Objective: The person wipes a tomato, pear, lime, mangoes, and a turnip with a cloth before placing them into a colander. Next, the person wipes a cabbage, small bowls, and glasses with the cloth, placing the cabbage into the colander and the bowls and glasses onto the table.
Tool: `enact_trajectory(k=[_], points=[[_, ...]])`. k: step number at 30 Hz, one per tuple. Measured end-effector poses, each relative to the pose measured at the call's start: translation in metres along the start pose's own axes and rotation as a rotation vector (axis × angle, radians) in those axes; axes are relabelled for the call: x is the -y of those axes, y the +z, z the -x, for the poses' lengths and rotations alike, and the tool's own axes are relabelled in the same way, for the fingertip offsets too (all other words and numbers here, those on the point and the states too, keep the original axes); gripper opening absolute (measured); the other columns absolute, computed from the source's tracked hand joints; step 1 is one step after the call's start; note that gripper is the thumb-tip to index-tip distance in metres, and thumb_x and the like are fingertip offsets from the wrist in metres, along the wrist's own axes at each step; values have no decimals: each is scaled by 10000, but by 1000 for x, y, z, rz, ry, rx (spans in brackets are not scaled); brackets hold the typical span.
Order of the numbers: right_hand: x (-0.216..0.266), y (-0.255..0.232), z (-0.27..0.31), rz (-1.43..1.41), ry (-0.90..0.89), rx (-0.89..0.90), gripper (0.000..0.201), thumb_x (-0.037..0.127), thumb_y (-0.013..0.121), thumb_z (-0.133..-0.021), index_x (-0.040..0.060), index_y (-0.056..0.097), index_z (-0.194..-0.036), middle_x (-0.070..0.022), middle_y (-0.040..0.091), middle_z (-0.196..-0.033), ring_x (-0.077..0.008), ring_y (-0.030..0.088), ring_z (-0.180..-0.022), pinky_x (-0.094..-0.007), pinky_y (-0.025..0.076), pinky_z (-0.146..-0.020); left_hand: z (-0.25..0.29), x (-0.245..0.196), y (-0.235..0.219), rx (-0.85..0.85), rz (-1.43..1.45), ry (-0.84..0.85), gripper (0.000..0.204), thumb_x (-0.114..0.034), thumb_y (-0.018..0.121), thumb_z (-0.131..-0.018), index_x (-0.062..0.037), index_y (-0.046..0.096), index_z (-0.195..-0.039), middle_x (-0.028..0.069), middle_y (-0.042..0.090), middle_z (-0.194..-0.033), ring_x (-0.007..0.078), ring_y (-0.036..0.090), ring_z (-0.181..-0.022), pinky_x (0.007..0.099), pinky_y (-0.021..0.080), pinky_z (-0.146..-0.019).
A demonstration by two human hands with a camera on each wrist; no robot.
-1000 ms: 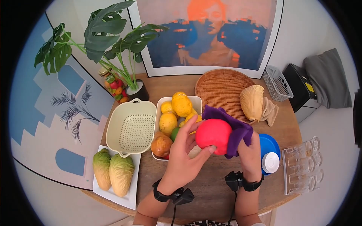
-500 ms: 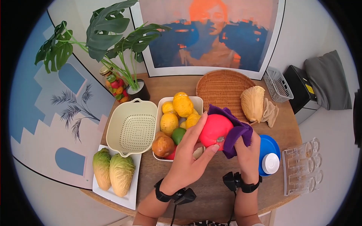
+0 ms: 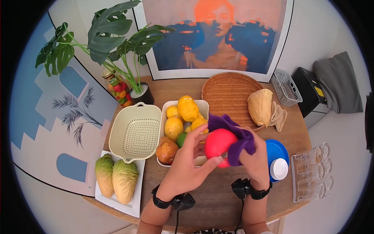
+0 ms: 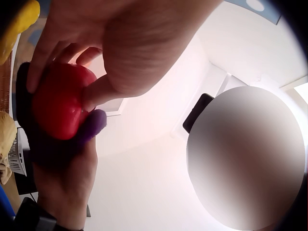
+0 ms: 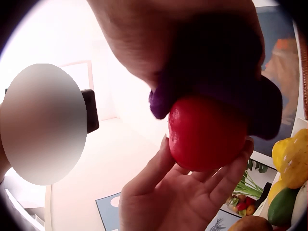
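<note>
Above the table's middle, my left hand (image 3: 186, 169) grips a smooth, round red fruit (image 3: 218, 142), with its thumb low by the brownish stem spot. My right hand (image 3: 256, 162) holds a purple cloth (image 3: 235, 150) against the fruit's right side. In the left wrist view the cloth (image 4: 94, 126) wraps round the far side and bottom of the fruit (image 4: 57, 101). In the right wrist view the left fingers cradle the fruit (image 5: 207, 134), while the cloth (image 5: 268, 108) covers its opposite side and hides most right fingertips.
Behind the left hand stands a white container (image 3: 204, 103) of yellow, green and brown fruit. To its left are a cream colander (image 3: 136, 132) and a plate (image 3: 134, 195) with cabbages. A wicker tray (image 3: 230, 93), pale cabbage (image 3: 260, 107), blue plate (image 3: 277, 148) and glasses (image 3: 313, 171) occupy the right.
The red fruit has turned in the left hand, and its stem spot now sits partly behind the thumb. The right hand has shifted the purple cloth round over more of the fruit's right side.
</note>
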State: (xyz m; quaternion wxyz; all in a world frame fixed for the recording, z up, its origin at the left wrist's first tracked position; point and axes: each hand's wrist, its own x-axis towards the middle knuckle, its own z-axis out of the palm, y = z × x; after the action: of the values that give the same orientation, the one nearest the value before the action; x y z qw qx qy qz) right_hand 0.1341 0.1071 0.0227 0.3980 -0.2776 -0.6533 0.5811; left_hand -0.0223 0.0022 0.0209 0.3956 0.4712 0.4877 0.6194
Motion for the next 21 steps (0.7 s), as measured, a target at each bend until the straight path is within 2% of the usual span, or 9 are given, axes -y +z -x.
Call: enact_trajectory(k=[3, 6, 9, 10, 12, 13, 17, 19, 21], points=[[-6, -8, 0, -86, -20, -104, 399, 1, 605, -780, -20, 618, -1179, -20, 643, -949, -113, 608, -877, -245, 480, -825, 0, 2, 0, 52, -18, -23, 645, -13, 637, -908, -15, 320, -1469, 156, 476, -1368, 212, 514, -1242, 362, 407, -1069], [-4, -8, -2, -55, -53, -19, 470, 30, 652, -744, -18, 601, -1208, -54, 624, -1046, -134, 595, -966, -266, 467, -878, -4, 10, 2, 50, -23, 81, 642, -16, 652, -894, -20, 352, -1462, 167, 458, -1371, 239, 512, -1252, 358, 463, -1034], [-3, 0, -3, 53, -110, 41, 522, 44, 674, -718, -19, 586, -1229, -84, 605, -1104, -149, 582, -1015, -278, 454, -912, -6, 10, 0, 64, -148, 138, 666, -5, 652, -889, -44, 346, -1480, 158, 448, -1362, 234, 511, -1244, 362, 457, -1044], [-3, 2, -2, 122, -138, 61, 545, 49, 682, -707, -20, 580, -1238, -99, 595, -1127, -155, 575, -1035, -282, 447, -926, -6, 8, -1, 68, -149, 135, 666, -5, 652, -889, -44, 346, -1480, 158, 448, -1362, 234, 511, -1244, 362, 457, -1044], [-4, -1, -1, 105, -125, 59, 537, 48, 678, -711, -21, 580, -1235, -99, 600, -1114, -155, 579, -1025, -282, 452, -917, -5, 2, -3, 96, -162, 98, 680, 38, 637, -885, -33, 334, -1489, 105, 430, -1355, 222, 460, -1292, 363, 393, -1088], [-4, -2, -1, 87, -112, 58, 529, 47, 674, -715, -21, 581, -1232, -100, 606, -1100, -155, 584, -1014, -281, 456, -909, -5, 0, -2, 96, -161, 98, 680, 38, 637, -885, -33, 334, -1489, 105, 430, -1355, 222, 460, -1292, 363, 393, -1088], [-7, -3, 0, 39, -92, 0, 518, 45, 669, -720, -24, 583, -1226, -94, 612, -1083, -155, 590, -992, -284, 463, -892, -5, 3, -2, 89, -109, 65, 710, 61, 654, -864, -30, 326, -1488, 112, 433, -1351, 226, 491, -1263, 361, 440, -1049], [-10, -10, 3, -5, 41, -112, 518, 45, 663, -723, -25, 579, -1229, -97, 615, -1087, -152, 591, -983, -286, 466, -883, -4, 5, 2, 68, -96, 69, 704, 67, 660, -857, -21, 336, -1476, 116, 430, -1357, 225, 505, -1248, 358, 460, -1031], [-10, -9, -1, -38, -24, -101, 497, 47, 684, -723, -29, 593, -1205, -87, 629, -1041, -155, 600, -949, -286, 474, -862, -1, 3, 8, -42, 90, -15, 650, 3, 709, -841, -10, 406, -1415, 136, 471, -1312, 227, 561, -1180, 356, 495, -996]])
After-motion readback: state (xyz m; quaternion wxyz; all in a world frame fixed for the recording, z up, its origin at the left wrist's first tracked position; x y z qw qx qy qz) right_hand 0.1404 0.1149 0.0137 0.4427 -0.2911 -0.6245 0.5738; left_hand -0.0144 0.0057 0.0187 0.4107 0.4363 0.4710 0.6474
